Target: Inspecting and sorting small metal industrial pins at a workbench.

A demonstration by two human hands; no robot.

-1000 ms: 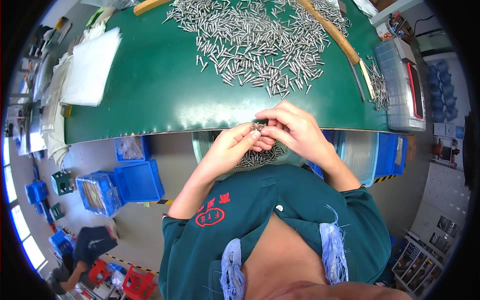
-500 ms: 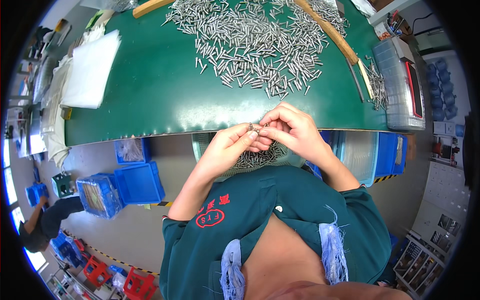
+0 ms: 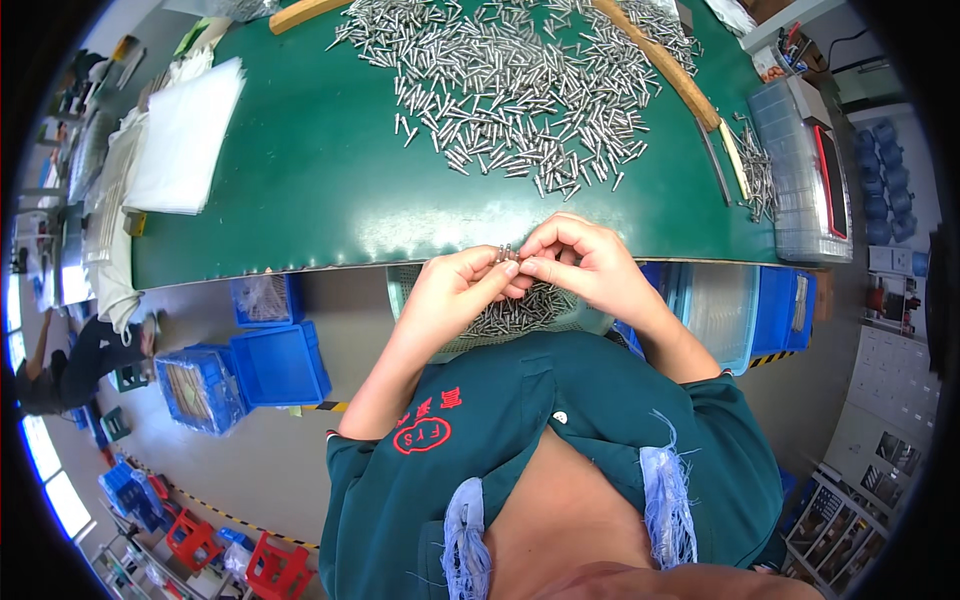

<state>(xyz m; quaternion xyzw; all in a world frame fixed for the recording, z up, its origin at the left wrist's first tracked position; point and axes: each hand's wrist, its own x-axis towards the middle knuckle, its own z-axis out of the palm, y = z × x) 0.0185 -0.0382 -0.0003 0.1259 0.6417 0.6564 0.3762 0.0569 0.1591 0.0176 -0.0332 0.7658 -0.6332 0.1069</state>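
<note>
Head camera, looking down: a person in a dark green work shirt sits at the near edge of a green table (image 3: pixel 300 180). Both hands meet just below that edge. The left hand (image 3: pixel 455 290) and the right hand (image 3: pixel 590 268) have their fingertips pressed together, pinching a small metal pin (image 3: pixel 503 253) between them. Directly beneath the hands sits a mesh basket (image 3: pixel 520 315) filled with more pins. A large scattered pile of metal pins (image 3: pixel 520 90) covers the far part of the table. A white stack of sheets (image 3: pixel 185 135) lies at the table's left. Blue bins (image 3: pixel 280 365) stand on the floor to the left.
</note>
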